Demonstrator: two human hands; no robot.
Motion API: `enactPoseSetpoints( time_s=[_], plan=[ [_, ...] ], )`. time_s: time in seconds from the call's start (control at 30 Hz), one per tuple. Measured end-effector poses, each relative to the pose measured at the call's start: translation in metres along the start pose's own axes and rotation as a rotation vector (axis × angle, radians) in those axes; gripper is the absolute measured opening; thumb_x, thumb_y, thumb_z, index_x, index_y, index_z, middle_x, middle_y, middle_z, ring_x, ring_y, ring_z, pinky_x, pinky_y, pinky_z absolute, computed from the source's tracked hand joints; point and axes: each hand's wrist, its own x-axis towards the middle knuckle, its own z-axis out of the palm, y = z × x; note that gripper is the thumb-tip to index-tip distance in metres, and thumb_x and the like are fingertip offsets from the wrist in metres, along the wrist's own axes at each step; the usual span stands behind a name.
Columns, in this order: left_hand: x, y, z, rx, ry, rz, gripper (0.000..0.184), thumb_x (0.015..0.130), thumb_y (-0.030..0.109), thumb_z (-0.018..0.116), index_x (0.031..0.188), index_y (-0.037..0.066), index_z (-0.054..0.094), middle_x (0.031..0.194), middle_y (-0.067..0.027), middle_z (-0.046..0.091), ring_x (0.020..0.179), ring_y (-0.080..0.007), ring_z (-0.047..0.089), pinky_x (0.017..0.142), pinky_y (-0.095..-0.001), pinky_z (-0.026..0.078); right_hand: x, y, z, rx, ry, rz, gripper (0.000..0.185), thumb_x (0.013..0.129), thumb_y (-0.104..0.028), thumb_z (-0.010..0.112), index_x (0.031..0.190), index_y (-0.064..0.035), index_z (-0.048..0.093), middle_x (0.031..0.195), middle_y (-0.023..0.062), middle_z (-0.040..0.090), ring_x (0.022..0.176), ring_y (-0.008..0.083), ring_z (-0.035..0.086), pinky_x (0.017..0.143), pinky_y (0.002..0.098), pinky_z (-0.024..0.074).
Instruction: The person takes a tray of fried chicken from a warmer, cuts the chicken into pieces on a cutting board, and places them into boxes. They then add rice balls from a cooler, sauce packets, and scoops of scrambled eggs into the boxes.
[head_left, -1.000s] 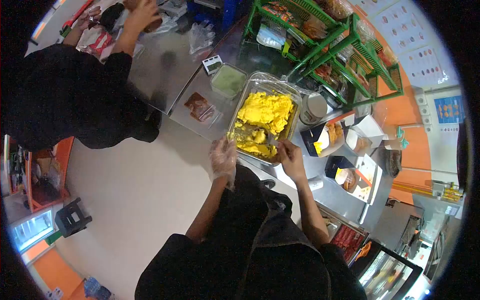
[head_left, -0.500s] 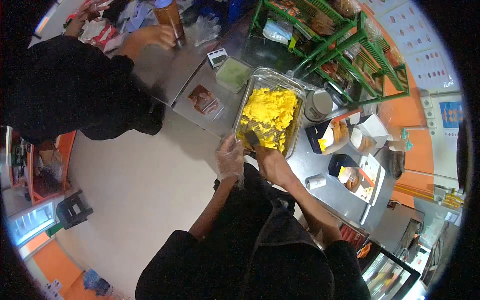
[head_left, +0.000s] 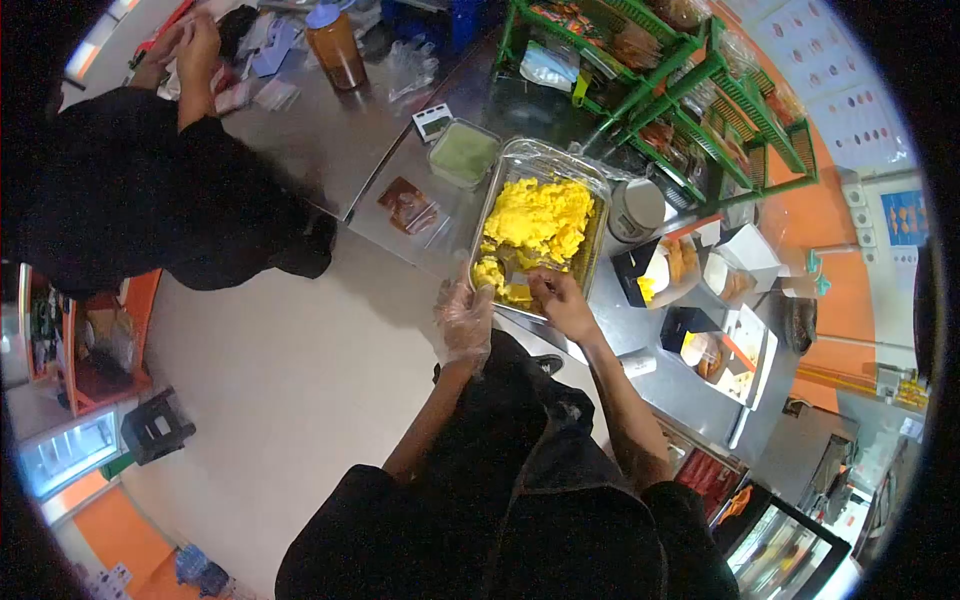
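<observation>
A clear rectangular tray (head_left: 603,225) holds a heap of yellow scrambled egg (head_left: 540,215), with thinner, broken bits near its front. My left hand (head_left: 465,318), in a clear plastic glove, grips the tray's near left corner. My right hand (head_left: 565,305) is bare and closed over the front of the tray. It holds a spatula (head_left: 518,277), whose flat blade is low among the egg; the blade is blurred and the handle is mostly hidden by my fingers.
Left of the tray are a green-filled container (head_left: 464,153) and a brown packet (head_left: 407,205). Boxed food (head_left: 690,345) and a grey canister (head_left: 637,210) stand right. Green racks (head_left: 640,100) rise behind. A co-worker (head_left: 150,190) stands at left, near an orange bottle (head_left: 335,45).
My right hand has moved right along the tray's front, and egg there has been shifted leftward. The co-worker's hand has drawn back from the bottle, and both their hands are together.
</observation>
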Motion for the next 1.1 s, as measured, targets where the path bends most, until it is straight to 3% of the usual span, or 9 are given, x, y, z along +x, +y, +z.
enactPoseSetpoints(
  time_s=[0.07,0.3,0.37,0.43,0.47,0.57,0.67,0.77,1.1],
  plan=[
    [0.002,0.011,-0.002,0.170,-0.060,-0.081,0.046,0.091,0.019,0.070,0.134,0.003,0.060,0.111,-0.0132,0.056,0.095,-0.0233,0.063,0.082,-0.0360,0.054,-0.001,0.007,0.001,0.206,0.007,0.008,0.025,0.104,-0.023,0.052,0.090,-0.0034,0.060,0.064,-0.0057,0.042,0.056,0.0049,0.039,0.050,0.0259,0.0315],
    [0.010,0.029,-0.008,0.346,0.228,0.555,0.037,0.092,0.012,0.068,0.128,0.008,0.064,0.130,-0.0150,0.051,0.121,-0.0299,0.053,0.095,-0.0381,0.051,-0.029,0.015,-0.008,0.555,0.217,0.083,0.015,0.102,-0.019,0.058,0.101,-0.0040,0.061,0.068,-0.0035,0.045,0.057,0.0070,0.040,0.053,0.0240,0.0349],
    [0.027,-0.015,0.002,0.108,0.176,0.668,0.039,0.093,0.015,0.066,0.131,0.007,0.060,0.130,-0.0128,0.054,0.121,-0.0290,0.052,0.103,-0.0405,0.043,-0.052,0.024,-0.024,0.648,0.211,-0.029,0.015,0.102,-0.019,0.058,0.101,-0.0045,0.061,0.067,-0.0037,0.043,0.057,0.0074,0.039,0.053,0.0239,0.0345],
    [0.024,-0.013,0.008,-1.176,0.011,-0.037,0.037,0.093,0.013,0.065,0.128,0.005,0.057,0.129,-0.0102,0.055,0.122,-0.0269,0.053,0.102,-0.0404,0.045,-0.083,0.016,-0.044,0.726,0.335,0.004,0.015,0.102,-0.019,0.057,0.101,-0.0044,0.060,0.066,-0.0048,0.041,0.056,0.0069,0.038,0.052,0.0238,0.0332],
    [0.026,-0.015,0.009,-1.185,-0.032,-0.035,0.037,0.093,0.013,0.065,0.128,0.005,0.057,0.129,-0.0102,0.055,0.122,-0.0269,0.053,0.102,-0.0404,0.045,-0.096,0.012,-0.053,0.805,0.397,0.046,0.015,0.102,-0.019,0.057,0.100,-0.0043,0.060,0.065,-0.0059,0.039,0.055,0.0064,0.037,0.051,0.0236,0.0319],
    [0.030,-0.027,0.013,-1.062,-0.052,-0.067,0.036,0.093,0.010,0.064,0.127,0.005,0.053,0.127,-0.0091,0.055,0.121,-0.0255,0.053,0.101,-0.0398,0.046,-0.140,0.017,-0.089,0.819,0.526,-0.054,0.019,0.103,-0.019,0.055,0.104,-0.0010,0.061,0.063,-0.0077,0.037,0.053,0.0044,0.031,0.049,0.0234,0.0270],
    [0.033,-0.030,0.007,0.064,0.065,0.600,0.025,0.091,0.007,0.064,0.115,0.002,0.065,0.124,-0.0144,0.056,0.113,-0.0318,0.059,0.095,-0.0409,0.049,-0.172,0.017,-0.126,0.754,0.724,-0.122,0.016,0.102,-0.019,0.056,0.095,-0.0056,0.061,0.063,-0.0077,0.038,0.051,0.0038,0.030,0.047,0.0239,0.0255],
    [0.021,0.015,0.002,0.307,0.073,0.569,0.020,0.091,0.006,0.063,0.110,0.000,0.068,0.121,-0.0165,0.058,0.112,-0.0330,0.060,0.095,-0.0411,0.049,-0.184,0.015,-0.167,0.760,0.939,-0.122,0.024,0.102,-0.019,0.055,0.080,-0.0088,0.054,0.064,-0.0056,0.039,0.051,0.0044,0.032,0.048,0.0235,0.0278],
    [0.010,0.032,0.018,0.106,0.083,0.631,0.030,0.099,0.019,0.051,0.113,-0.003,0.066,0.108,-0.0183,0.067,0.110,-0.0350,0.058,0.100,-0.0439,0.044,-0.189,-0.013,-0.331,0.537,0.939,-0.095,0.019,0.102,-0.013,0.051,0.088,-0.0015,0.057,0.067,-0.0036,0.041,0.052,0.0071,0.032,0.049,0.0252,0.0270]
  ],
)
